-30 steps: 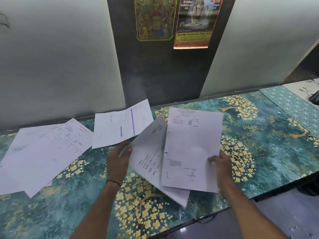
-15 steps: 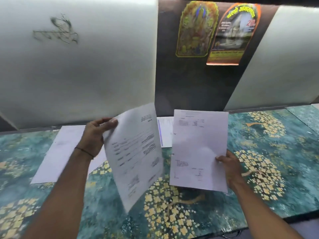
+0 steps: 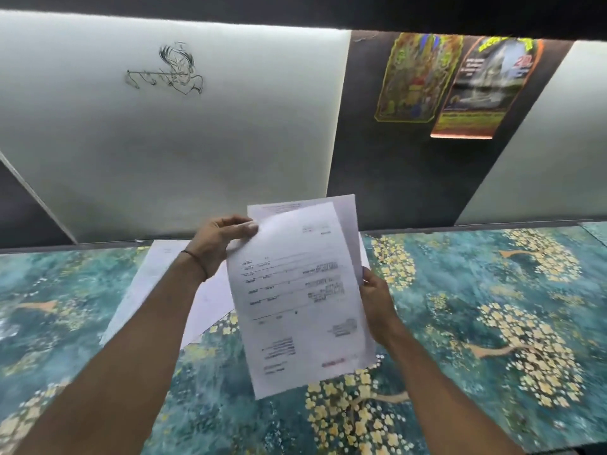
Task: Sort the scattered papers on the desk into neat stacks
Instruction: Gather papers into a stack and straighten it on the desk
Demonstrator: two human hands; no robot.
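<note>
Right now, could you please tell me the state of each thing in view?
Left hand: pinches front sheet's top corner.
Right hand: grips back sheet's right edge.
Front sheet: held up, tilted, covering back sheet.
Back sheet: held up, mostly hidden.
Desk sheets: lying flat, overlapping.

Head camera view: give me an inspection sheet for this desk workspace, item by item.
Surface: teal floral desk.
Job's things: front sheet overlaps back sheet, both held above the desk; loose papers lie flat at back left.
Clutter: nothing seen.
Grippers: left hand pinches front sheet's upper left edge; right hand grips back sheet's right edge.
Cables: nothing seen.
Surroundings: white panel with a sketch; green poster and orange poster on dark wall.
</note>
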